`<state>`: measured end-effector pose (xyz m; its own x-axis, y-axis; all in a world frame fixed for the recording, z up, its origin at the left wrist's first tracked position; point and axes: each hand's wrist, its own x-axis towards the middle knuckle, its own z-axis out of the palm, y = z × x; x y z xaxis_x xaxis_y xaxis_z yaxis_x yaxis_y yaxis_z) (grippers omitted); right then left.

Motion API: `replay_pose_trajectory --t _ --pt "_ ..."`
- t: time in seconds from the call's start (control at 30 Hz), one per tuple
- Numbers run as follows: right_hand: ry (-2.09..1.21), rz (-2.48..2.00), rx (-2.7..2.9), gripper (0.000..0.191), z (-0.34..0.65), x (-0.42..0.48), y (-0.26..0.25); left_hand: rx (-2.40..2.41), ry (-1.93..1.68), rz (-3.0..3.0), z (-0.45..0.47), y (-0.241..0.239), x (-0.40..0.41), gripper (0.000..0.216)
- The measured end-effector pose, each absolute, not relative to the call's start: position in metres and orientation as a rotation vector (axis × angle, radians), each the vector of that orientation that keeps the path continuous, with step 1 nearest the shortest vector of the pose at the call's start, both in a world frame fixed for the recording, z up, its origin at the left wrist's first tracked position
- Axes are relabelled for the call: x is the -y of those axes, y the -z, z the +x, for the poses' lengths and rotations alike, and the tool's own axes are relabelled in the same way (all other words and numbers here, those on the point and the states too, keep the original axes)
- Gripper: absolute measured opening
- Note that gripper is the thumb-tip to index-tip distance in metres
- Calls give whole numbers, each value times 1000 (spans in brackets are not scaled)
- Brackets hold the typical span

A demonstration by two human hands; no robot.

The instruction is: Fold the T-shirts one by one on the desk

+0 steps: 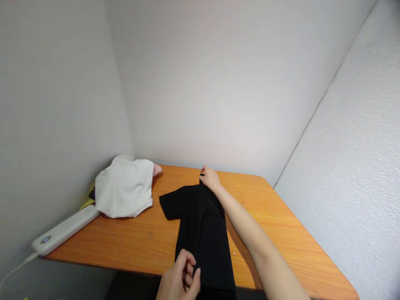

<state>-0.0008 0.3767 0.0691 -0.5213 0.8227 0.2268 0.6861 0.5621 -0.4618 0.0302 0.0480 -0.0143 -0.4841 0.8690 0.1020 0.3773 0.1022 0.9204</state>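
We have the black shirt [214, 250] spread on the tabletop [134, 241], to the right of the white garment [125, 187], one short sleeve [171, 205] pointing toward that garment. Our right hand [211, 178], right of the white garment, pinches the shirt's far end between its fingers. Our left hand [180, 278], nearer to us than the white garment and right of it, is at the shirt's near part, fingers curled; we cannot tell whether they grip cloth. Pink cloth [157, 169] peeks out at the white garment's right side.
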Motion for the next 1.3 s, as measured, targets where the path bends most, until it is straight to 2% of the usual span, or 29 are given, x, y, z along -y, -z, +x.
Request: replay_pose_trajectory --t 0.13,0.23,0.4,0.53,0.7,0.93,1.03,1.13,1.3 --pt "-497 -1202 2497 30 -42 -345 -45 -2086 -1129 1241 5 27 -33 3" --pt "-573 -1169 2564 32 -49 -343 -38 -2166 -975 1286 -7 31 -27 6" --pt "-710 -1194 2637 23 -19 -362 -44 -2224 -830 1331 -16 24 -23 12" --pt "-932 -1244 2708 23 15 -371 -51 -2253 -700 1329 -20 13 -27 18" --pt "-1317 -1226 2633 14 8 -364 -73 -2140 -734 1333 -24 11 -33 14" --pt "-1576 -1013 2497 22 -70 -310 -68 -2218 -696 1250 -22 12 -30 9" --pt "-1515 -914 2492 19 -75 -292 -55 -2291 -600 1276 -29 14 -25 7" --pt "-1272 -879 2460 17 -54 -289 -47 -2355 -548 1288 -38 11 -22 21" --pt "-845 -875 2419 34 4 -289 -30 -2453 -419 1291 -36 1 -34 31"
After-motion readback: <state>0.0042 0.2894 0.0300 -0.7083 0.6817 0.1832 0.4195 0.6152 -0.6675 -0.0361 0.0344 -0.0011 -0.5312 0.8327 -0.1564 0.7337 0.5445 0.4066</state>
